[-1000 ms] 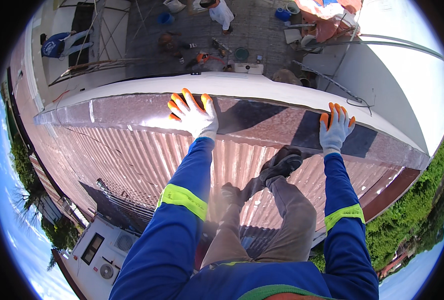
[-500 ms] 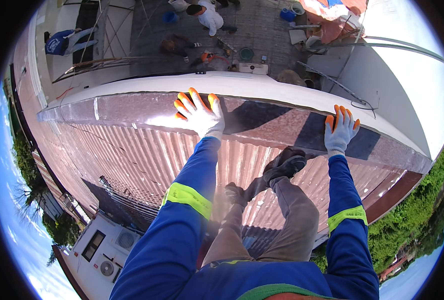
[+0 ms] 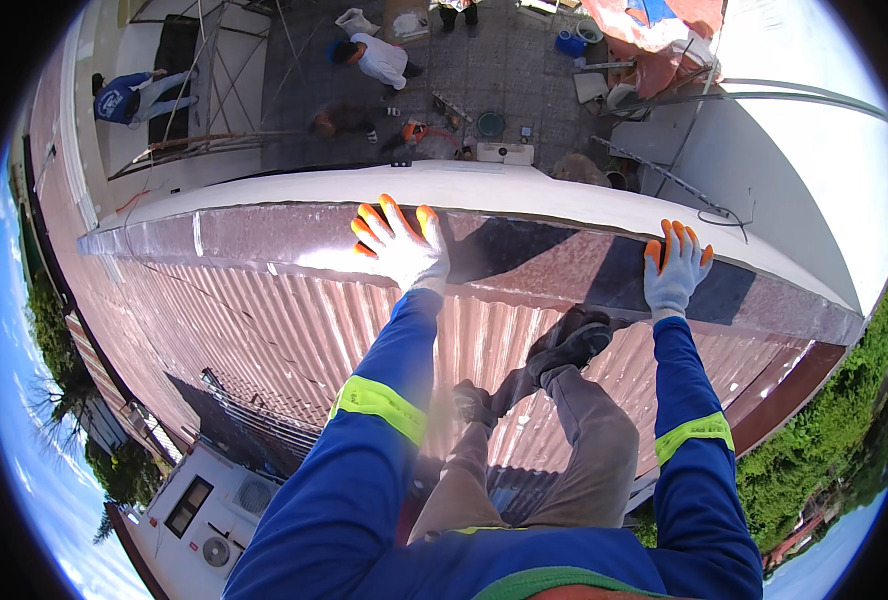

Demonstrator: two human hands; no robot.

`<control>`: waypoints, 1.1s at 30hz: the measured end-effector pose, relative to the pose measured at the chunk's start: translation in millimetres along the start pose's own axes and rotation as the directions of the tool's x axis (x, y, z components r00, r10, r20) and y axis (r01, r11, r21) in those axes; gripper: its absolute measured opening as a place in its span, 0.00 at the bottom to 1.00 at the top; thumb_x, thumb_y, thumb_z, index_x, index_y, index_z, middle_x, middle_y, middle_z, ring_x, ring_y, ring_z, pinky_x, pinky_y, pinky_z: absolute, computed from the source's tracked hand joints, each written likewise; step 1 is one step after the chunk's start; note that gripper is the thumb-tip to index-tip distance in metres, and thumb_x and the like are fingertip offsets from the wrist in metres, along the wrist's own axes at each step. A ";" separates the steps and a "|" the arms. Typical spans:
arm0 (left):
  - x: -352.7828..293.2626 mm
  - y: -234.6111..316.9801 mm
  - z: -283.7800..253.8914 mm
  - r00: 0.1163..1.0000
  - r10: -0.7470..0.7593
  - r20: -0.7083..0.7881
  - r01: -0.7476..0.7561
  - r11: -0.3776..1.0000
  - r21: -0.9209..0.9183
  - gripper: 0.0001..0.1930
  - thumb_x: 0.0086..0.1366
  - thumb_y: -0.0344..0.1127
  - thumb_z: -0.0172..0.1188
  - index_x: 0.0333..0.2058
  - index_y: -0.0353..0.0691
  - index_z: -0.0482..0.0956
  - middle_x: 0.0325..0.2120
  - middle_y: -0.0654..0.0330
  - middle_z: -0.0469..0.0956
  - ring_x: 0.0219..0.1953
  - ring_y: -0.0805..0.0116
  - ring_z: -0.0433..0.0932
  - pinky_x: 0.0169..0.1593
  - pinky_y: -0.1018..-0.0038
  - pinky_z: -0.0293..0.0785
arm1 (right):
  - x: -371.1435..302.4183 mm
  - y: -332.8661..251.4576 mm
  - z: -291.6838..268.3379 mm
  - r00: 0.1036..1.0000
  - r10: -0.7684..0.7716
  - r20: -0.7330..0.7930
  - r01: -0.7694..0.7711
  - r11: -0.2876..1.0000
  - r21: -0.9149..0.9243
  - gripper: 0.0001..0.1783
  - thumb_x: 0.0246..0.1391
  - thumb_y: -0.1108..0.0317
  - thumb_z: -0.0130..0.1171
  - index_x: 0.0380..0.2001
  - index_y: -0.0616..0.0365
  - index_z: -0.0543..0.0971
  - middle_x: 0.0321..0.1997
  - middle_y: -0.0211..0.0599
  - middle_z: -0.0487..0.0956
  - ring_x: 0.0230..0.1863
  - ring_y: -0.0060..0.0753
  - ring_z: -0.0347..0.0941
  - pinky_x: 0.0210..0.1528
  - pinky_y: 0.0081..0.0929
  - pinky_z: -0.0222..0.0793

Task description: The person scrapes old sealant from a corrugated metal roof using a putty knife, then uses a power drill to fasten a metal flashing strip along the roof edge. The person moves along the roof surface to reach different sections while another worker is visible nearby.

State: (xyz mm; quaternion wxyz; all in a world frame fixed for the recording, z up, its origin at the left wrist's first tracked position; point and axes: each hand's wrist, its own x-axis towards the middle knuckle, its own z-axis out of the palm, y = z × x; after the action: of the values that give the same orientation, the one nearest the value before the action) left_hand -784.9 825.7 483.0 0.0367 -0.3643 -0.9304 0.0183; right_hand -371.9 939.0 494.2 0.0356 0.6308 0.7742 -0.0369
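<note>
Both of my hands wear white gloves with orange fingertips. My left hand (image 3: 402, 245) lies flat with fingers spread on the reddish-brown metal flashing (image 3: 534, 262) along the roof's edge. Further right, my right hand (image 3: 677, 268) rests on the same flashing, its fingers stretched out toward the white wall top (image 3: 364, 187). Neither hand holds anything. Below the flashing slopes the corrugated metal roof (image 3: 294, 335), on which my dark shoes (image 3: 572, 345) stand between my arms.
Beyond the wall, a paved yard (image 3: 554, 105) lies far below, with a person in white (image 3: 379, 60) and another in blue (image 3: 119, 98). Metal scaffolding (image 3: 229, 60) rises at left. A thin dark cable (image 3: 219, 290) crosses the roof. Greenery (image 3: 814, 430) grows past the right edge.
The view has tilted slightly, so the roof edge sits a little lower. Both hands stay on the flashing. The person in white below has shifted left.
</note>
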 end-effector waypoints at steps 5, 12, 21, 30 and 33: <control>-0.1 -0.2 0.8 1.000 0.010 -0.013 -0.010 1.000 0.005 0.39 0.74 0.62 0.45 0.75 0.46 0.59 0.76 0.42 0.52 0.77 0.36 0.48 0.72 0.33 0.40 | 0.0 0.6 1.7 0.999 -0.027 -0.033 0.028 0.999 0.016 0.38 0.55 0.51 0.69 0.69 0.39 0.72 0.72 0.31 0.69 0.77 0.41 0.57 0.81 0.62 0.29; -0.3 -0.7 1.1 1.000 0.003 0.001 -0.003 1.000 0.008 0.39 0.74 0.62 0.44 0.75 0.46 0.59 0.77 0.43 0.51 0.77 0.36 0.47 0.72 0.33 0.39 | 0.1 1.9 2.9 0.999 -0.027 -0.034 0.027 1.000 0.001 0.38 0.55 0.51 0.68 0.69 0.38 0.71 0.73 0.32 0.69 0.78 0.41 0.56 0.81 0.62 0.28; 0.2 0.5 1.3 0.998 0.024 -0.055 -0.024 1.000 0.010 0.39 0.73 0.64 0.45 0.73 0.43 0.62 0.75 0.40 0.55 0.76 0.35 0.51 0.72 0.32 0.41 | -0.4 2.4 2.4 0.998 -0.042 -0.039 0.042 0.999 -0.006 0.39 0.55 0.50 0.69 0.70 0.37 0.70 0.73 0.32 0.68 0.78 0.40 0.56 0.81 0.62 0.27; 0.0 -1.6 -2.4 1.000 -0.017 0.013 0.018 0.997 -0.074 0.40 0.71 0.62 0.51 0.74 0.43 0.61 0.75 0.39 0.54 0.77 0.32 0.48 0.73 0.31 0.41 | 0.1 2.1 5.2 0.998 -0.042 -0.050 0.042 0.999 -0.003 0.34 0.63 0.52 0.63 0.72 0.35 0.69 0.75 0.26 0.68 0.78 0.35 0.56 0.82 0.57 0.27; 0.0 -0.4 -4.8 1.000 -0.008 -0.008 0.008 0.998 -0.057 0.40 0.72 0.62 0.50 0.74 0.43 0.62 0.75 0.38 0.54 0.77 0.32 0.48 0.73 0.32 0.40 | 0.1 3.1 9.2 0.996 -0.054 -0.074 0.054 0.999 -0.006 0.33 0.65 0.52 0.62 0.72 0.35 0.68 0.75 0.25 0.68 0.79 0.34 0.56 0.82 0.56 0.26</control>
State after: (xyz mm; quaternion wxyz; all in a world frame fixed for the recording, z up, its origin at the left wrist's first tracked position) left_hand -784.8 825.4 487.8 0.0304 -0.3616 -0.9318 -0.0097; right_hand -368.7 938.8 485.0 0.0073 0.6105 0.7918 -0.0128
